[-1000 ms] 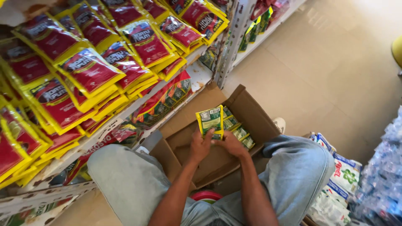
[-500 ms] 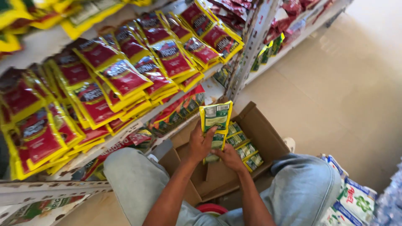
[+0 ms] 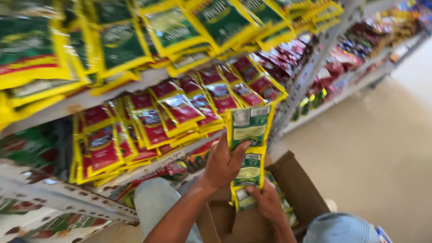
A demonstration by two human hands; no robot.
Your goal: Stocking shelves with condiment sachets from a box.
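Observation:
My left hand (image 3: 223, 164) grips the upper part of a strip of green and yellow packets (image 3: 249, 126), held upright in front of the shelf. My right hand (image 3: 266, 201) holds the lower packets of the same strip (image 3: 249, 171), just above an open cardboard box (image 3: 306, 189). More green and yellow packets (image 3: 288, 211) lie inside the box at its right side. My knees in light jeans flank the box.
Shelves (image 3: 85, 101) on the left carry green and yellow packets (image 3: 171, 27) on top and red and yellow packets (image 3: 175, 110) below. A grey shelf upright (image 3: 310, 67) stands right of the hands. Further stocked shelves (image 3: 360, 49) run along the beige floor (image 3: 382, 148).
Both hands have lifted the strip of packets out of the box and up toward the shelves. My view has tilted upward, showing the top shelf.

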